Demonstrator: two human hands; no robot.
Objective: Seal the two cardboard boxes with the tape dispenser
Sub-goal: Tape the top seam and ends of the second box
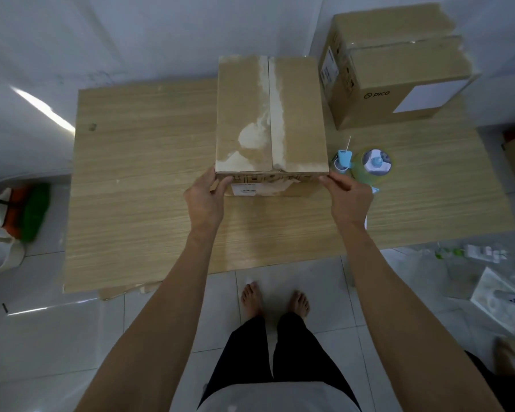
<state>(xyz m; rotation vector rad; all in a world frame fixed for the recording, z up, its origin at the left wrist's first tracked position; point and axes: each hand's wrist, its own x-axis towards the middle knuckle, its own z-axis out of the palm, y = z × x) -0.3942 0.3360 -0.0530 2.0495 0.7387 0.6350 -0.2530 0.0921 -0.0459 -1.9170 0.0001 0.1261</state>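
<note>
Bare arms, black trousers (268, 352), white top (277, 396), barefoot.

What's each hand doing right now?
Left hand: gripping the near-left corner of the cardboard box.
Right hand: gripping its near-right corner.

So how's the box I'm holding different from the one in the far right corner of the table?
The held box is plain, with torn pale strips along its centre seam and no tape visible; the corner box carries a PICO logo, a white label and what looks like clear tape across its top. Both hands, left and right, grip the held box; nothing touches the corner box. Both are brown cardboard with flaps closed.
</note>
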